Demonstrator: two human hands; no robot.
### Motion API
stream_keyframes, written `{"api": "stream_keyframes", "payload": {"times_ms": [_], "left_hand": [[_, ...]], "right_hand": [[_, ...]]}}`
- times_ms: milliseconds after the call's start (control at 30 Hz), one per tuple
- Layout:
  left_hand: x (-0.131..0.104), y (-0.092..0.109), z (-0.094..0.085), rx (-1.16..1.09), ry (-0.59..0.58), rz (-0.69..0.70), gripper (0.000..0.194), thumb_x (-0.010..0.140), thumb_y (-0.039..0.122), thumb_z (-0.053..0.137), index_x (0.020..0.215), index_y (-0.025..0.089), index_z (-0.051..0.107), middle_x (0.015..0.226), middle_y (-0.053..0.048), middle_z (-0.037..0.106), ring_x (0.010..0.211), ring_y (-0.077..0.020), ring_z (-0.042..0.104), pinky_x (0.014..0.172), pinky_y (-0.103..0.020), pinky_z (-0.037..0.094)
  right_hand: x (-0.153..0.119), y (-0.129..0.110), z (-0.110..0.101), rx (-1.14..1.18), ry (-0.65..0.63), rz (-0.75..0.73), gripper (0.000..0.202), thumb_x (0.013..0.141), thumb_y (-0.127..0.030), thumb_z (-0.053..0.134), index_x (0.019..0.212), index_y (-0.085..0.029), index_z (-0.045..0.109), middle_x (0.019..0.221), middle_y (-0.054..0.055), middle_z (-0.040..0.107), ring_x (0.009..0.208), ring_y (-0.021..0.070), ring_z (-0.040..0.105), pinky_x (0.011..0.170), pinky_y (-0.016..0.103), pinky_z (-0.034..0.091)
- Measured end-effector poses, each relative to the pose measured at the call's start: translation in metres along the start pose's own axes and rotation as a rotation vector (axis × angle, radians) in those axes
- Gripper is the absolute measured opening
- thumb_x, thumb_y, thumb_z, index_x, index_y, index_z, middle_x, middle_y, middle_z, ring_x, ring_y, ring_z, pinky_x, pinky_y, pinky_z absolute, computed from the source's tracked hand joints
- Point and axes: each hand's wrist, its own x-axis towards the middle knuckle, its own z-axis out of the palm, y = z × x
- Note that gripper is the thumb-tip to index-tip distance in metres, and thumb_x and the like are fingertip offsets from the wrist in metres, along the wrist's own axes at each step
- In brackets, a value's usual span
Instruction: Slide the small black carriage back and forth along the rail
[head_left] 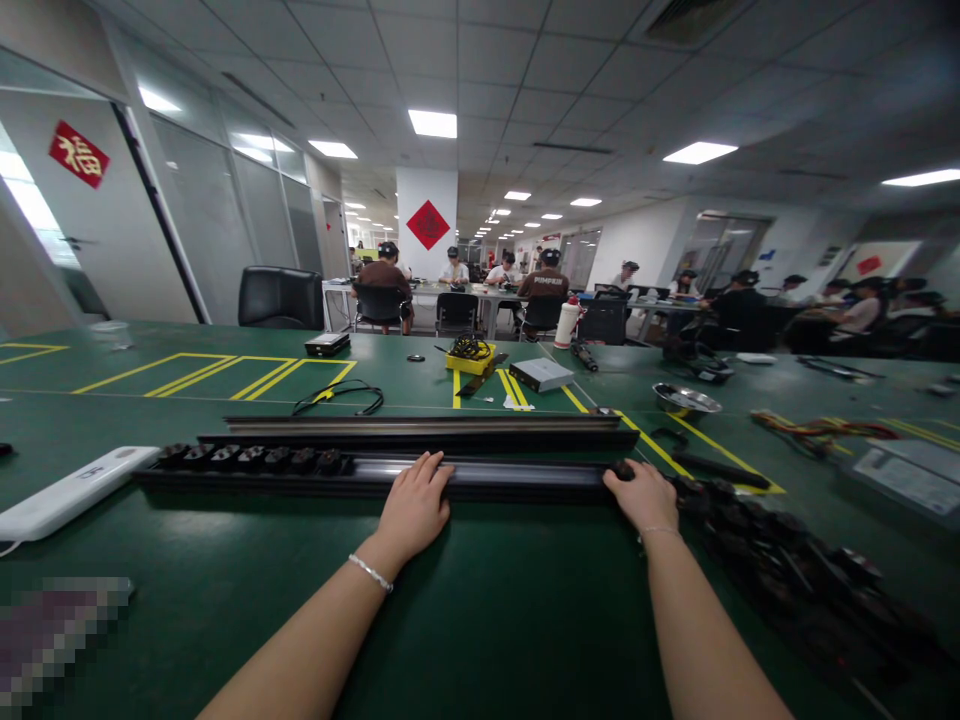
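Observation:
A long black metal channel [525, 478] lies crosswise in front of me, with a row of black socket modules [277, 458] seated in its left part. The rest of its inside shows bare, shiny metal. My left hand [417, 505] lies across the channel near its middle, fingers over the far edge, holding it. At the channel's right end, my right hand [649, 496] is closed around a small black socket module [624, 470], mostly hidden by the fingers. A chain of black socket modules [780, 540] stretches over the table to the right of that hand.
Behind the channel lie other long black strips [420, 428]. A white power strip [79, 492] is at left. Farther back are a looped cable [341, 397], yellow box [470, 358], grey box [541, 375] and metal bowl [686, 400]. People sit at distant tables.

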Motion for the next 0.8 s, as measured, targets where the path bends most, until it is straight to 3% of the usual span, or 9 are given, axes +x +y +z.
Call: {"api": "stream_keyframes", "payload": {"times_ms": [300, 800], "left_hand": [[0.0005, -0.0004, 0.0010, -0.001, -0.006, 0.008, 0.048, 0.074, 0.022, 0.049, 0.121, 0.026, 0.046, 0.136, -0.004, 0.041, 0.127, -0.0218, 0.032, 0.101, -0.038, 0.030], [0.0009, -0.0009, 0.0017, 0.000, -0.003, 0.003, 0.048, 0.074, 0.021, 0.048, 0.121, 0.025, 0.047, 0.137, -0.004, 0.040, 0.127, -0.0223, 0.032, 0.101, -0.038, 0.030]], "right_hand": [[0.0069, 0.0077, 0.0086, -0.009, 0.071, -0.063, 0.057, 0.073, -0.051, 0.040, 0.117, -0.017, 0.056, 0.128, 0.011, 0.047, 0.115, 0.0276, 0.042, 0.094, 0.037, 0.033], [0.0099, 0.0093, 0.0092, -0.010, 0.034, -0.058, 0.059, 0.073, -0.053, 0.040, 0.117, -0.017, 0.057, 0.128, 0.011, 0.048, 0.115, 0.0275, 0.042, 0.093, 0.037, 0.033]]}}
